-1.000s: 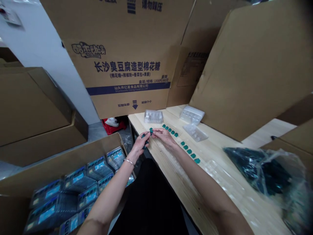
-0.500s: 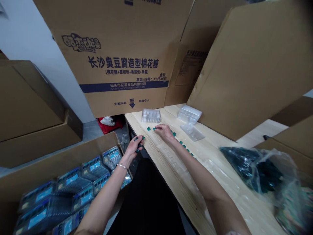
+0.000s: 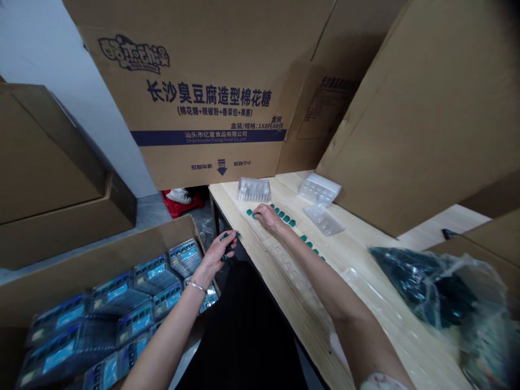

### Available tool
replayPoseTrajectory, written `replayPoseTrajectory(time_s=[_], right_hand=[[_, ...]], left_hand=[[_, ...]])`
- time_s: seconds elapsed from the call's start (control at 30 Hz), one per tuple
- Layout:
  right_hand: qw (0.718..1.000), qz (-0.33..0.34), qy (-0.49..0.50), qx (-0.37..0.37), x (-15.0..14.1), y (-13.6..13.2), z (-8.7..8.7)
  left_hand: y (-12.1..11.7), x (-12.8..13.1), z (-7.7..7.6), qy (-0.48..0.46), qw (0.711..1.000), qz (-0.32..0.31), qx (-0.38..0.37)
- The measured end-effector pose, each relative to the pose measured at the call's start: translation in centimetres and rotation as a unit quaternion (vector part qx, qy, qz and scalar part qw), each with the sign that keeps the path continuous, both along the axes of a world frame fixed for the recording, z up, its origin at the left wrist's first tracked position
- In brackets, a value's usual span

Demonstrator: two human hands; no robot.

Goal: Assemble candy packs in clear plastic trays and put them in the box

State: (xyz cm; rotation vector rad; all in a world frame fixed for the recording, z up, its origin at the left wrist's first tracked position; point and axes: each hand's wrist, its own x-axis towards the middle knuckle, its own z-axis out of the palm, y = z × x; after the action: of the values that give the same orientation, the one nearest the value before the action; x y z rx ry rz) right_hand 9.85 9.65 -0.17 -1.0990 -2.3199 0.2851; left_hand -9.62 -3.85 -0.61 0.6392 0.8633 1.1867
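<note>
At eleven o'clock, the left hand [image 3: 219, 248] curls nearly closed around green pieces [image 3: 228, 249], one at its fingertips. At twelve, the right hand [image 3: 268, 218] has shifted nearer a lone piece [image 3: 249, 212], thumb and finger pinched on another piece [image 3: 254, 215]; that row apparently reaches two. At one lies a longer row [image 3: 281, 214].

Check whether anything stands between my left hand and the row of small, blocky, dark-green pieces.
Yes: your bare right hand and forearm lie across the direct way between your left hand and those green pieces.
</note>
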Motion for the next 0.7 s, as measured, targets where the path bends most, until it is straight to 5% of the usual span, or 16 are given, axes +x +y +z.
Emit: replayPoseTrajectory(time_s=[0.27,0.7], right_hand=[[0.998,0.055,-0.021,0.026,0.0,0.1,0.3],[0.999,-0.015,0.045,-0.004,-1.0,-0.6,0.0]], left_hand=[[-0.2,0.3,-0.1,-0.004,1.000,-0.007,-0.008],[-0.4,0.1,-0.1,-0.004,1.000,-0.003,-0.005]])
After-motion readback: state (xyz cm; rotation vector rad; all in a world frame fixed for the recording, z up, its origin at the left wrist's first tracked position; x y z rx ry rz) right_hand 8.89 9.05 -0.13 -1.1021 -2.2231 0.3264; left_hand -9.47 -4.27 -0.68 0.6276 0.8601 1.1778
